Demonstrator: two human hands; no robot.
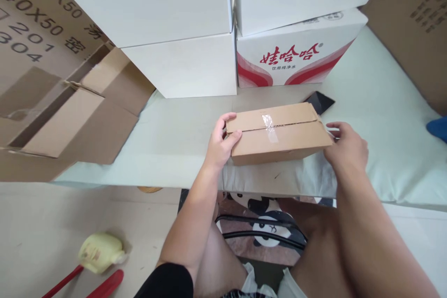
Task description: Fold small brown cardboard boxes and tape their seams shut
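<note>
A small brown cardboard box sits on the pale green cloth of the table, a short strip of clear tape across its top seam. Gripping its left end, my left hand has the thumb on top and the fingers round the far side. At the opposite end, my right hand has its fingers curled beside the box's right face. Something thin and whitish shows between those fingers and the box; I cannot tell what it is. Behind the box's far right corner lies a black angular object.
White cartons are stacked at the back, beside a red-and-white carton. Large brown cartons stand on the left and another on the right. A blue object is at the right edge. A yellow bottle lies on the floor.
</note>
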